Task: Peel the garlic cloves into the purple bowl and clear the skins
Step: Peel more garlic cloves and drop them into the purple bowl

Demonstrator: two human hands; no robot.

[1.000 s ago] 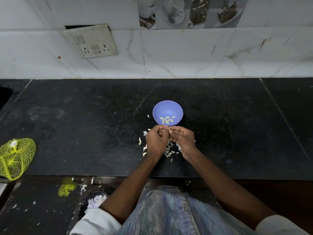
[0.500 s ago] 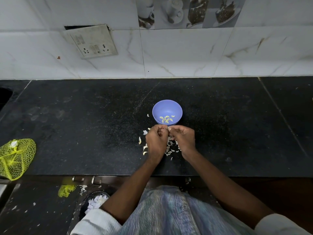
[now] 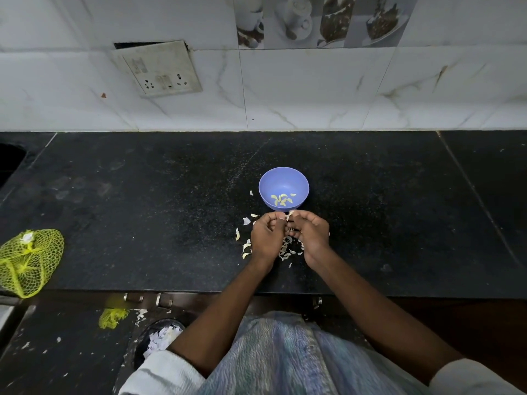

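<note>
Purple plastic, the bowl sits on the black stone counter a little right of centre, with a handful of pale peeled garlic cloves lying in its bottom. Just on the near side of the bowl, the person's two hands meet, fingertips together. The left hand has its fingers curled inward, and the right hand is curled the same way, both pinching a small pale garlic clove between them, close to the bowl's near rim. How much skin that clove carries is too small to tell.

Under and around the hands, papery white skins lie scattered on the counter, thickest between the wrists, with a few loose flakes off to the left and one just beside the bowl's left side.

Far left, at the counter's near edge, rests a yellow mesh bag. Below the counter edge, a dark bin holds white scraps, and a scrap of yellow mesh lies on the floor beside it. On the far wall of white marbled tile, a switch and socket plate hangs tilted, up and left of the bowl.
</note>
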